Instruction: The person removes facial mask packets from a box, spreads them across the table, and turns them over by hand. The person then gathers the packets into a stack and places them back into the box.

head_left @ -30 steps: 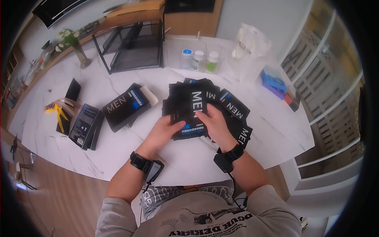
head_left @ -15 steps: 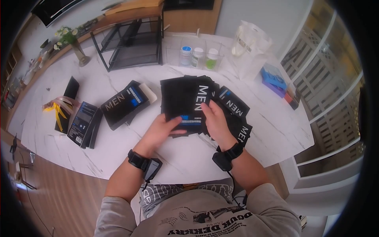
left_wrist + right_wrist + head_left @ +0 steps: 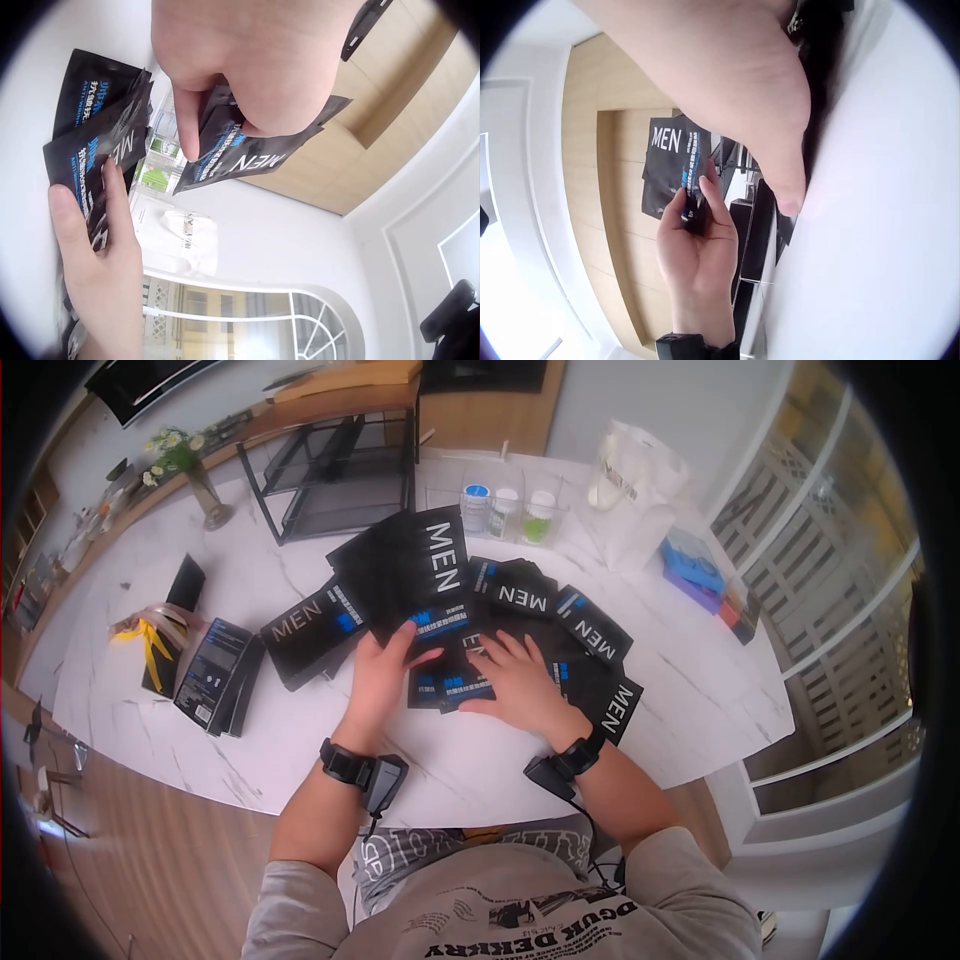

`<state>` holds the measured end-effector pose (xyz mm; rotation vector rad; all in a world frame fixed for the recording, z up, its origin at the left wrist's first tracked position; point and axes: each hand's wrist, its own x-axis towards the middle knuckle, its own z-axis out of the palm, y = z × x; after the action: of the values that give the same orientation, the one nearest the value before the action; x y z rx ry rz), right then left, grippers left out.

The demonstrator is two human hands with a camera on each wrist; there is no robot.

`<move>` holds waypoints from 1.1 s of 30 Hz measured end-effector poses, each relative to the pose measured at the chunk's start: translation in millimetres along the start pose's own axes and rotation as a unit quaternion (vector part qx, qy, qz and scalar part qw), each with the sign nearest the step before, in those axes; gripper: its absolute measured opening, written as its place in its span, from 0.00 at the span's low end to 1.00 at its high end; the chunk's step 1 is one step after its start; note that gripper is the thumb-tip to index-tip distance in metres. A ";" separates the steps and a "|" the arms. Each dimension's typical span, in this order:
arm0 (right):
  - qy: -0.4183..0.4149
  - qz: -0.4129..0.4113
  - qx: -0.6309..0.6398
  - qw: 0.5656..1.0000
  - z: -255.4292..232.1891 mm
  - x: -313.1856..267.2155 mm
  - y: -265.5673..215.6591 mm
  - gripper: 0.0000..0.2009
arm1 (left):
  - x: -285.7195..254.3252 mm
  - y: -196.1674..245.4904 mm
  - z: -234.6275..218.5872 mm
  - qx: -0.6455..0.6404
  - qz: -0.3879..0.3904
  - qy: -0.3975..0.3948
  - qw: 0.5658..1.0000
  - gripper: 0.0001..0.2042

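Note:
The left hand (image 3: 380, 678) pinches a few black MEN sachets (image 3: 440, 555) by their lower edge, held raised and fanned in front of the person. In the right wrist view the same sachets (image 3: 667, 161) stand up between the left thumb and fingers (image 3: 697, 259). The right hand (image 3: 525, 685) lies with spread fingers on another pile of black sachets (image 3: 515, 588) on the table; the left wrist view shows its thumb and fingers (image 3: 105, 255) at that pile's edge. More sachets (image 3: 595, 625) fan out to the right of it.
A black MEN box (image 3: 305, 632) lies left of the held sachets, with other black boxes (image 3: 215, 675) farther left. Behind are a black mesh rack (image 3: 345, 495), a clear organizer with bottles (image 3: 538, 518), and a white bag (image 3: 635, 490). Blue and purple boxes (image 3: 692, 565) lie at right.
The left hand has lifted some sachets up and to the left, away from the pile. The right hand has shifted left and down onto the sachets left on the table.

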<state>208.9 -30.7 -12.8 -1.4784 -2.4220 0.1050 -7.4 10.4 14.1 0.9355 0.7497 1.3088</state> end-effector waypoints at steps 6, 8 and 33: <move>-0.039 -0.040 0.003 0.998 8.0 0.6 4.1 0.31 | -1.0 0.4 -0.6 -0.001 0.007 0.006 1.000 0.13; -0.028 -0.040 0.002 0.999 -3.2 -4.7 -10.3 0.30 | -1.5 1.9 0.8 -0.006 0.012 0.009 1.000 0.13; 0.135 0.044 0.155 0.978 -2.2 7.4 -14.6 0.12 | -4.8 11.3 2.9 -0.077 -0.013 0.022 0.997 0.10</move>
<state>193.8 -31.2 -6.0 -1.3593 -2.0201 0.2687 -10.7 5.4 25.2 0.7738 0.6830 1.3479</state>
